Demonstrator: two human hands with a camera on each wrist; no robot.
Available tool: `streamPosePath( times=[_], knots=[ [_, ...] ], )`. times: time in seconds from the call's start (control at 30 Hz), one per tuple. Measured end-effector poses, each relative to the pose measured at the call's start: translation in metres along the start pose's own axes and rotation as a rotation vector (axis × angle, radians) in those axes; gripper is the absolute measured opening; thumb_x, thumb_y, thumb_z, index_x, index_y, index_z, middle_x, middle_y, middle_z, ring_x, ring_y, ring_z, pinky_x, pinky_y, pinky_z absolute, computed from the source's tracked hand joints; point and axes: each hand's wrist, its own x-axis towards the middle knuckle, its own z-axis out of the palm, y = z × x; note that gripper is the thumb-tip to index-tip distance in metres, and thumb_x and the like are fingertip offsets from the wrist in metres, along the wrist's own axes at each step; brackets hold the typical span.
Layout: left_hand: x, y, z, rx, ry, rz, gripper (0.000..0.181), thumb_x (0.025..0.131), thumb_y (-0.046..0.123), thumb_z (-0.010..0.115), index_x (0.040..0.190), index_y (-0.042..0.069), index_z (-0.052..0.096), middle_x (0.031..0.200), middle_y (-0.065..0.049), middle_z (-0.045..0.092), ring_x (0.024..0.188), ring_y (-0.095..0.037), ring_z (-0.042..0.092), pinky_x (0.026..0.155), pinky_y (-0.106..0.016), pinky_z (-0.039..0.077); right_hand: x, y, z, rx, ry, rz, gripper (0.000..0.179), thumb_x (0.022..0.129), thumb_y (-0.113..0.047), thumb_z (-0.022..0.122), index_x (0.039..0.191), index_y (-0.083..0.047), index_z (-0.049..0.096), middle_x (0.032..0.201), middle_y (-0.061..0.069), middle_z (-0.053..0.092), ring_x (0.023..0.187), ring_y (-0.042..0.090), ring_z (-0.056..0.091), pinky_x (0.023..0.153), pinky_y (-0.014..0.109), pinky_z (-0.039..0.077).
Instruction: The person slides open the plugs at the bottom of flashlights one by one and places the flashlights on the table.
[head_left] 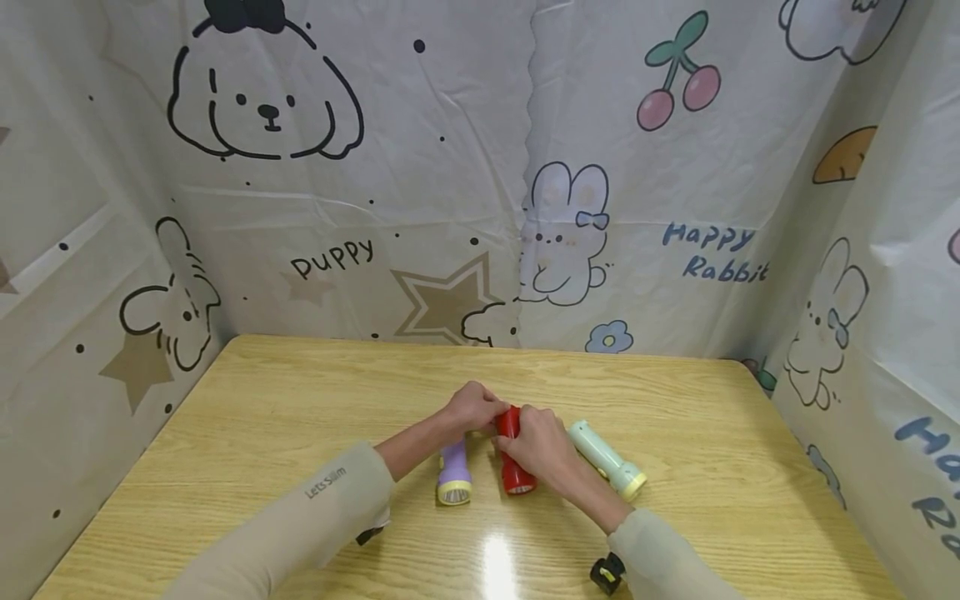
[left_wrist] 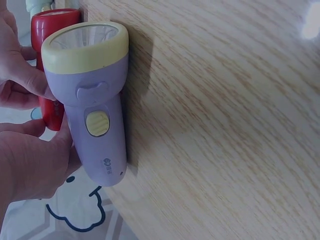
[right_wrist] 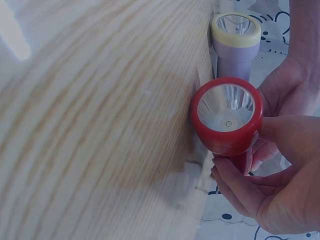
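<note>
A red flashlight [head_left: 517, 477] lies between both hands, its lens end toward me. My right hand [head_left: 542, 442] grips its body, thumb on one side and fingers on the other. At the far tail end, my left hand [head_left: 476, 407] pinches the flashlight with thumb and fingertips. Just left of it is a purple flashlight [left_wrist: 97, 125] with a cream head ring and a cream switch; the left wrist view shows it in front of the left hand. The clear lens and reflector of the red flashlight [right_wrist: 227, 112] face the right wrist camera.
A mint-green flashlight [head_left: 600, 450] with a yellow ring lies right of the right hand, partly behind that forearm. All rest on a wooden table [head_left: 322, 392]. Cartoon-printed cloth [head_left: 450, 192] hangs along the back and sides. A black strapped device [head_left: 607, 573] is at the right wrist.
</note>
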Motion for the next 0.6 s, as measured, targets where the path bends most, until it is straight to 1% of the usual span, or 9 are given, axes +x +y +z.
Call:
streamPosePath(
  times=[0.13,0.3,0.5,0.6],
  knots=[
    [-0.0004,0.0,0.0008,0.005,0.005,-0.004,0.022,0.097,0.01,0.064,0.1,-0.009,0.073,0.093,-0.012,0.071,0.083,-0.02,0.069,0.073,-0.027,0.057,0.0012,0.0017,0.0002,0.006,-0.008,-0.005,0.028,0.084,-0.018,0.079,0.08,-0.004,0.056,0.063,0.002,0.054,0.049,0.01,0.055,0.041,0.02,0.048],
    [-0.0014,0.0025,0.0023,0.008,0.009,-0.008,0.021,0.096,0.009,0.064,0.099,-0.01,0.073,0.09,-0.012,0.072,0.083,-0.021,0.07,0.073,-0.026,0.057,-0.0002,0.0022,-0.0012,0.02,-0.014,-0.008,0.029,0.084,-0.019,0.08,0.079,-0.004,0.056,0.062,0.002,0.054,0.048,0.011,0.055,0.041,0.021,0.049],
    [-0.0005,0.0038,0.005,0.011,0.013,-0.023,0.021,0.096,0.008,0.064,0.102,-0.01,0.073,0.092,-0.012,0.072,0.082,-0.02,0.071,0.074,-0.027,0.058,0.0001,0.0041,-0.0001,0.021,-0.028,0.016,0.032,0.085,-0.021,0.081,0.081,-0.003,0.055,0.063,0.003,0.053,0.048,0.011,0.055,0.041,0.02,0.049],
    [0.0001,0.004,0.006,0.028,0.018,-0.025,0.021,0.096,0.008,0.065,0.102,-0.01,0.073,0.093,-0.013,0.072,0.082,-0.019,0.071,0.074,-0.026,0.058,-0.0001,0.0046,-0.0003,0.023,-0.026,0.022,0.033,0.084,-0.021,0.081,0.081,-0.003,0.054,0.063,0.004,0.053,0.048,0.012,0.055,0.041,0.02,0.049]
  ],
)
